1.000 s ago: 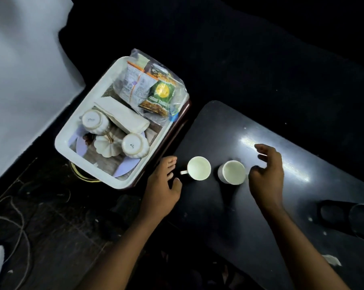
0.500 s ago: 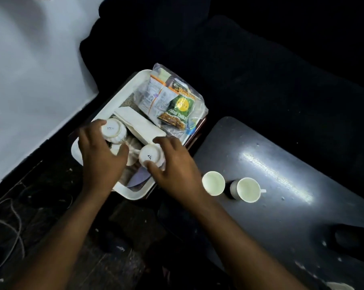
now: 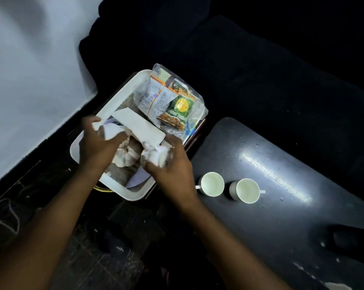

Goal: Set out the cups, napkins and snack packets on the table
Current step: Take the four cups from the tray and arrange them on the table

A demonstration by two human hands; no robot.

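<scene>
Over the white tray [image 3: 124, 190], my left hand [image 3: 97, 145] grips a white cup [image 3: 112, 130] and my right hand [image 3: 172, 164] grips another white cup [image 3: 156, 155]; both cups are blurred. A folded white napkin stack [image 3: 139, 126] lies in the tray behind the hands. A clear bag of snack packets [image 3: 172, 103] fills the tray's far end. Two white cups stand upright on the dark table [image 3: 281, 195]: one [image 3: 212, 184] with its handle to the left, the other [image 3: 247, 190] with its handle to the right.
A white pumpkin-shaped piece [image 3: 126, 155] sits in the tray between my hands. Dark sofa cushions [image 3: 260, 70] rise behind the table. A dark round object [image 3: 344, 239] lies at the table's right edge. Cables [image 3: 7, 208] trail on the floor at left.
Both hands left the table cups, reached into the tray and closed round the two upturned cups there, which now sit lifted and tilted in my hands.
</scene>
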